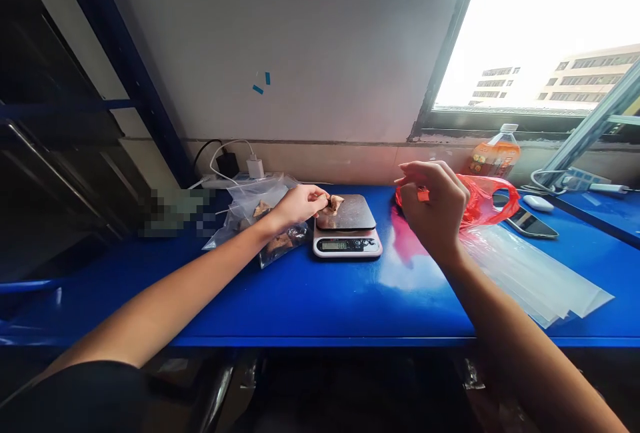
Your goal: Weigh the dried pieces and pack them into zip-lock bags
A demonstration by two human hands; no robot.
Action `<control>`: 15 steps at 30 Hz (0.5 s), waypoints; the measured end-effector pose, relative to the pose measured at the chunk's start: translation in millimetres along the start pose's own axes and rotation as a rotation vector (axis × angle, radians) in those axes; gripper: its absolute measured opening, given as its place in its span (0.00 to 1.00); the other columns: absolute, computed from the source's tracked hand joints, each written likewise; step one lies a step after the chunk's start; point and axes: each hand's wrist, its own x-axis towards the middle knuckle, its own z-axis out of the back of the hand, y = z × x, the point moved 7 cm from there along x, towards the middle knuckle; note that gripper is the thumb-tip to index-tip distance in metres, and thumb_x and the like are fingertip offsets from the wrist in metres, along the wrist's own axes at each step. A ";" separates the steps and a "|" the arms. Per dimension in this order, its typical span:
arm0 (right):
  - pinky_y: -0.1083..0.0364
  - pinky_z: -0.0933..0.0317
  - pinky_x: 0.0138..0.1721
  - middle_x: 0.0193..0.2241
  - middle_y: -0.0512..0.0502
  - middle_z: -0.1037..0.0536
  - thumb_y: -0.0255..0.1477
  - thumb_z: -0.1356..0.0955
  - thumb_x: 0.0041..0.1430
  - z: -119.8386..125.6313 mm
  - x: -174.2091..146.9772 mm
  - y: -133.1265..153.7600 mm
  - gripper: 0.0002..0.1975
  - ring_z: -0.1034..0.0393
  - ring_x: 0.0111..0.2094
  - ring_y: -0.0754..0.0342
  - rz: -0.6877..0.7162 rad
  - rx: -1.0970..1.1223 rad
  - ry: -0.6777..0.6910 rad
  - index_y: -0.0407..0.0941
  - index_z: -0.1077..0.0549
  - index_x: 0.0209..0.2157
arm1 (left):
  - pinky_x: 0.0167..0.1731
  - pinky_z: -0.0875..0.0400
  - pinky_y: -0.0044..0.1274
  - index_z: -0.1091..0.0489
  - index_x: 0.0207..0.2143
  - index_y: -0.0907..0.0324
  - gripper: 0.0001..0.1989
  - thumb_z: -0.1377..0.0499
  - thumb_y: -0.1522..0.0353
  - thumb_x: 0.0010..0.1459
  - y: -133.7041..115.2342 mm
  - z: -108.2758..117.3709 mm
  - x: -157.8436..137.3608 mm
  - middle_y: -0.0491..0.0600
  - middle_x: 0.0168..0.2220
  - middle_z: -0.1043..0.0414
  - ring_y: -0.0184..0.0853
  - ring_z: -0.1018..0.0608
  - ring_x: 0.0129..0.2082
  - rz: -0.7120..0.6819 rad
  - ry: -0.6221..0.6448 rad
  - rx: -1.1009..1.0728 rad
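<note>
My left hand (pixel 303 205) reaches over the left edge of a kitchen scale (pixel 349 220). Its thumb and fingertips are closed on a small, irregular tan-brown dried piece (pixel 337 203), at the scale's metal plate. The scale's display is lit, but its digits are too small to read. Left of the scale lie clear plastic bags (pixel 243 196) with similar brown pieces (pixel 280 242) inside, partly behind my left wrist. My right hand (pixel 434 203) is raised in front of a red plastic bag (pixel 483 201), its fingers loosely bent and apart, with nothing visible in them.
Flat clear plastic bags (pixel 535 276) lie on the blue table (pixel 320 303) at right. Behind them are a phone (pixel 533 222), a white case (pixel 539 203) and a drink bottle (pixel 495 153). Chargers (pixel 255 166) with cables stand by the wall. A metal bar slants at far right.
</note>
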 end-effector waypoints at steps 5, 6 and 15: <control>0.54 0.32 0.33 0.28 0.48 0.23 0.22 0.36 0.49 42.7 18.2 -54.1 0.08 0.27 0.30 0.54 -0.127 -0.155 -0.261 0.44 0.26 0.31 | 0.40 0.26 0.29 0.25 0.34 0.61 0.13 0.43 0.61 0.56 3.2 -8.0 6.0 0.53 0.39 0.25 0.41 0.22 0.40 0.015 -0.047 0.086; 0.55 0.33 0.31 0.28 0.47 0.23 0.22 0.35 0.48 54.0 21.0 -65.3 0.08 0.27 0.29 0.54 -0.165 -0.165 -0.324 0.43 0.26 0.30 | 0.43 0.27 0.30 0.25 0.38 0.61 0.15 0.42 0.60 0.55 4.7 -5.3 0.9 0.55 0.45 0.27 0.42 0.23 0.43 0.024 -0.089 0.120; 0.58 0.36 0.24 0.24 0.38 0.23 0.18 0.36 0.48 74.7 28.6 -113.1 0.11 0.25 0.24 0.52 -0.284 -0.231 -0.361 0.37 0.22 0.30 | 0.31 0.27 0.26 0.29 0.47 0.59 0.20 0.46 0.59 0.58 -2.5 14.1 -36.7 0.52 0.49 0.34 0.27 0.29 0.23 0.034 -0.108 0.230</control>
